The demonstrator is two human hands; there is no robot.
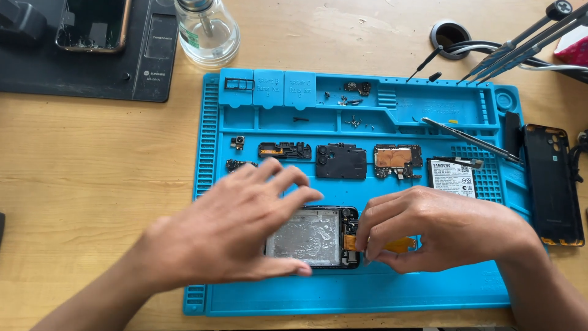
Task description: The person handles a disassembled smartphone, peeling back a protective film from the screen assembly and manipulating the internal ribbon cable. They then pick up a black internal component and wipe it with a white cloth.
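Observation:
An opened phone frame (309, 238) with a silvery inner plate lies on the blue repair mat (367, 294). My left hand (236, 224) rests over its left end, thumb along the near edge and fingers spread across the top. My right hand (429, 227) is pinched on an orange flex ribbon (398, 245) that runs out of the frame's right end. Most of the ribbon is hidden under my right fingers.
Removed parts lie in a row on the mat: a small camera module (237, 142), black covers (340, 162), a circuit board (397, 160), a battery (453, 176). Tweezers (471, 140), screwdrivers (520, 46), a back cover (553, 184), a glass bottle (207, 30) and a black pad (86, 49) surround it.

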